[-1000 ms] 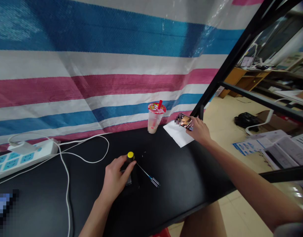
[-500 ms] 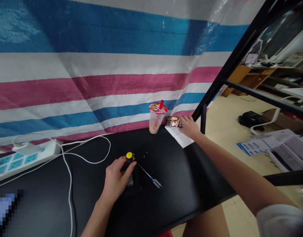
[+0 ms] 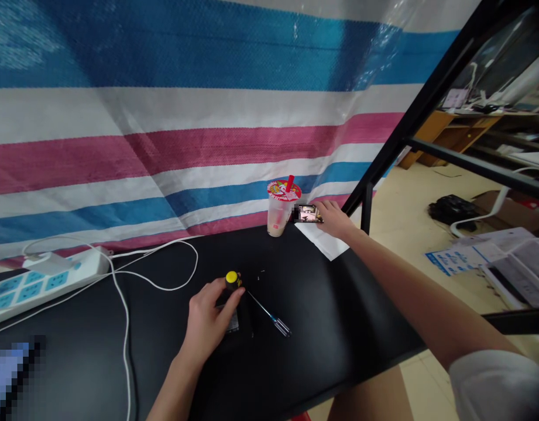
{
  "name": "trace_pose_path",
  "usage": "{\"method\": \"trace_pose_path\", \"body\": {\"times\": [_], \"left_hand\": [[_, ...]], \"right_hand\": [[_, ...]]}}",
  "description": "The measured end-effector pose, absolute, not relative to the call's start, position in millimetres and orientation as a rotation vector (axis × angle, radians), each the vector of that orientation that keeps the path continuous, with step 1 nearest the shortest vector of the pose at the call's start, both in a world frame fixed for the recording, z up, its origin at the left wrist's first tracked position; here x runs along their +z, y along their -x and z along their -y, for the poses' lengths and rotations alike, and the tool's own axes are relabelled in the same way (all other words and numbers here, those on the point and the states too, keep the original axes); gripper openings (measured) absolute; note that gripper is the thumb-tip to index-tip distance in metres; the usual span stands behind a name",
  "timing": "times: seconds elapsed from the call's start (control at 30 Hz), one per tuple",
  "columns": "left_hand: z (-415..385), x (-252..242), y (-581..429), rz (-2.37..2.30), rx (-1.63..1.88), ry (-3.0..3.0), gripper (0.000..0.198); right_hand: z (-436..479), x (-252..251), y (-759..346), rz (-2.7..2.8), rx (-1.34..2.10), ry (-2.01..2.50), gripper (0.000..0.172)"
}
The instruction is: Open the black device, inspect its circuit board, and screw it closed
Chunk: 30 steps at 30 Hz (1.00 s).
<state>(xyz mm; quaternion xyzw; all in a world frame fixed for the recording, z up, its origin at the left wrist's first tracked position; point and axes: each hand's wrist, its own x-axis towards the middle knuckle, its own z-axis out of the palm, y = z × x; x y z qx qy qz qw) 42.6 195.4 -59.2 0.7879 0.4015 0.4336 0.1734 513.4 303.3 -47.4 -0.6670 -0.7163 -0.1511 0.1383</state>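
My left hand (image 3: 205,313) is closed around the yellow-capped black handle of a screwdriver (image 3: 232,280), held upright between thumb and fingers; its lower end is hidden. Under that hand lies a flat dark device (image 3: 234,321), mostly covered by the fingers and hard to make out against the black tabletop. Just to its right rests a second screwdriver (image 3: 280,325), with a clear striped handle and a thin metal shaft. My right hand (image 3: 335,220) reaches to the back of the table and grips the right end of a phone (image 3: 308,214) with a lit screen.
A lidded drink cup (image 3: 278,213) with a red straw stands left of the phone. White paper (image 3: 324,241) lies below the phone. Tiny bits (image 3: 259,276) sit mid-table. At left are a white power strip (image 3: 87,266), loose cables (image 3: 124,327) and a blurred screen (image 3: 8,374). A black frame (image 3: 366,210) bounds the right.
The phone's screen faces me more squarely and shows a different picture, with my right hand still at its end. The left hand keeps its hold; the whole view has shifted slightly.
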Motion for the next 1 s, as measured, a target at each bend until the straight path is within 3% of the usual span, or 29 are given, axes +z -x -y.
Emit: {"method": "trace_pose_path", "body": {"times": [0.23,0.43,0.67,1.0], "left_hand": [[-195,-57,-44,-1.155,1.236,-2.235,0.023],[-196,-57,-44,-1.148,1.236,-2.241,0.022],[-195,-57,-44,-1.158,1.227,-2.250,0.024],[-196,-58,-45,-1.119,1.248,-2.277,0.023]], "right_hand": [[-293,-53,-517,1.985,-0.435,1.930,0.072],[-286,-48,-531,1.979,-0.409,1.911,0.067],[-272,-52,-538,1.932,-0.338,1.896,0.078],[-286,-70,-508,1.897,-0.379,1.895,0.074]]}}
